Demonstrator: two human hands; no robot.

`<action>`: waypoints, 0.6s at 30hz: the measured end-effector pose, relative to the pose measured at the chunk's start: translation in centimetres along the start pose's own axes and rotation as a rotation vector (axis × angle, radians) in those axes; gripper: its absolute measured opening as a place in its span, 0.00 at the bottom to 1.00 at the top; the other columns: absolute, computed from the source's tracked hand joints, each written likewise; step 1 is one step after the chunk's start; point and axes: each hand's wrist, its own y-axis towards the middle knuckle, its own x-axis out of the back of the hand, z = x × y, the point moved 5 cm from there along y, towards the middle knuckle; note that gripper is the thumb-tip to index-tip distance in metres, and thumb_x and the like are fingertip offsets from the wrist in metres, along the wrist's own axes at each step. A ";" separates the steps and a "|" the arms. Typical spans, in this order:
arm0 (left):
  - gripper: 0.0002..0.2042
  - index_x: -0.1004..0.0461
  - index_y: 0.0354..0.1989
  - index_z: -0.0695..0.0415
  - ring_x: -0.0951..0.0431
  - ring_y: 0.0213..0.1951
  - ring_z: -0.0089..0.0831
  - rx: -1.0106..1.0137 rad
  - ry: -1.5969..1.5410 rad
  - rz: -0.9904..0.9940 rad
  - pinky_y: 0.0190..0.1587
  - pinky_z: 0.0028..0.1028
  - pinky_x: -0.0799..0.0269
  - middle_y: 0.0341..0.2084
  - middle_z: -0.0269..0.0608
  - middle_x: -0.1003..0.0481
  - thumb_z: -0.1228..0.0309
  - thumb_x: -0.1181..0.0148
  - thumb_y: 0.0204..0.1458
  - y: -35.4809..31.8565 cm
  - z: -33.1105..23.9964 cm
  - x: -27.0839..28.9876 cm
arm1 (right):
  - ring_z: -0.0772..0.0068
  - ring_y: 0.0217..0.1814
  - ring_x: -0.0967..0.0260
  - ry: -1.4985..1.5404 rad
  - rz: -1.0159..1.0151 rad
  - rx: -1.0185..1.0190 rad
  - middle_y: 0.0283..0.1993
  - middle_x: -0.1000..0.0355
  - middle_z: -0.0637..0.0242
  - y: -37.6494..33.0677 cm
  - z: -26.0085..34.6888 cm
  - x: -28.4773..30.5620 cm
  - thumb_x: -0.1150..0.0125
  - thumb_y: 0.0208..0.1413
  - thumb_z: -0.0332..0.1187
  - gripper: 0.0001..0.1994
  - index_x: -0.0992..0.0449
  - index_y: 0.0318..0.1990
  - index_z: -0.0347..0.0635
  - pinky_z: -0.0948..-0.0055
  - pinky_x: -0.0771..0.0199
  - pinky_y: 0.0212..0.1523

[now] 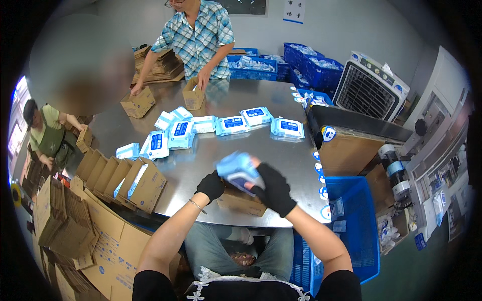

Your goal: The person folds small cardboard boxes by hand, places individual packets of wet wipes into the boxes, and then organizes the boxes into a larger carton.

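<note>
My right hand (273, 188), in a black glove, grips a blue and white wipes pack (237, 169) held tilted over a small open cardboard box (241, 200) at the near table edge. My left hand (211, 185), also gloved in black, rests against the box's left side, just under the pack. Whether the left hand touches the pack I cannot tell. More wipes packs (231, 124) lie in a loose row across the middle of the steel table (201, 160).
A row of filled small boxes (125, 178) stands at the table's left edge. A person in a plaid shirt (198, 37) holds two boxes at the far side; another person (47, 133) works at left. Blue crates (351, 215) sit right and behind. Flat cartons (65, 220) pile at lower left.
</note>
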 end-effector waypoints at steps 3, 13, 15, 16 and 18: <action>0.22 0.37 0.58 0.63 0.23 0.35 0.32 0.183 -0.645 0.331 0.36 0.33 0.23 0.46 0.53 0.28 0.73 0.51 0.53 -1.8 -5.6 4.1 | 0.50 0.48 0.31 -0.288 0.296 0.084 0.49 0.29 0.54 -4.2 -3.9 -4.3 0.40 0.53 0.34 0.22 0.32 0.58 0.47 0.58 0.29 0.46; 0.20 0.27 0.40 0.67 0.21 0.40 0.45 0.465 -0.169 0.195 0.40 0.37 0.25 0.37 0.57 0.25 0.58 0.44 0.52 -9.7 5.9 8.9 | 0.53 0.58 0.35 -0.248 0.272 0.352 0.55 0.32 0.55 -4.6 2.5 -7.3 0.30 0.43 0.38 0.18 0.25 0.43 0.50 0.53 0.37 0.55; 0.22 0.26 0.41 0.67 0.23 0.42 0.50 0.244 0.053 0.097 0.45 0.41 0.29 0.37 0.59 0.24 0.56 0.45 0.52 -12.8 11.8 7.7 | 0.51 0.60 0.37 -0.167 0.221 0.266 0.59 0.33 0.55 -2.9 2.6 -12.1 0.31 0.45 0.39 0.22 0.28 0.49 0.51 0.52 0.39 0.58; 0.22 0.26 0.41 0.67 0.23 0.41 0.49 0.283 -0.021 0.010 0.44 0.40 0.29 0.36 0.59 0.24 0.56 0.46 0.53 -14.7 12.5 8.2 | 0.50 0.59 0.36 -0.099 0.187 0.185 0.58 0.32 0.56 -1.3 3.1 -14.4 0.32 0.45 0.39 0.22 0.28 0.50 0.51 0.51 0.39 0.58; 0.21 0.26 0.43 0.66 0.23 0.41 0.46 0.436 -0.174 -0.132 0.44 0.38 0.28 0.37 0.57 0.23 0.57 0.47 0.54 -18.5 12.8 10.7 | 0.46 0.53 0.32 0.072 0.239 0.082 0.57 0.31 0.59 1.9 4.1 -20.1 0.35 0.50 0.39 0.23 0.31 0.54 0.52 0.52 0.32 0.52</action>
